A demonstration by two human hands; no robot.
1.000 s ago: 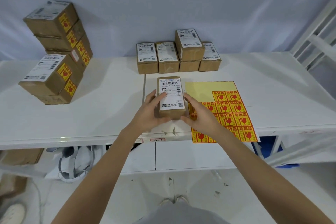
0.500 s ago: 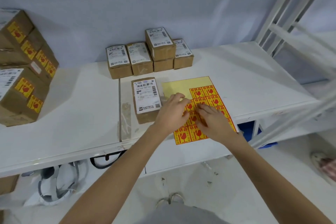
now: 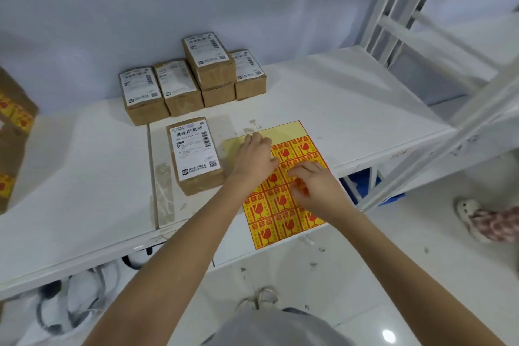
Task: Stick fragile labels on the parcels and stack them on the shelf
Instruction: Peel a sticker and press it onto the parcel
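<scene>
We hold the label sheet (image 3: 283, 205) down with our left hand (image 3: 254, 161) lying flat, fingers straight, on its bare yellow part, while our right hand (image 3: 314, 187) picks at one fragile label with curled fingertips near the middle of the sheet; whether an edge is lifted yet we cannot tell. The sheet lies at the front edge of the counter (image 3: 351, 109) and overhangs it, just right of the parcel (image 3: 195, 156) that waits for its label. The risk, as we judge it, is that the label tears or folds onto itself if peeled too fast, or that the overhanging sheet slides off the edge if the left hand eases. We count one parcel in front, five unlabelled parcels (image 3: 193, 81) in a group toward the back edge, one stacked on another, and labelled parcels (image 3: 14, 132) partly cut off at the left edge.
</scene>
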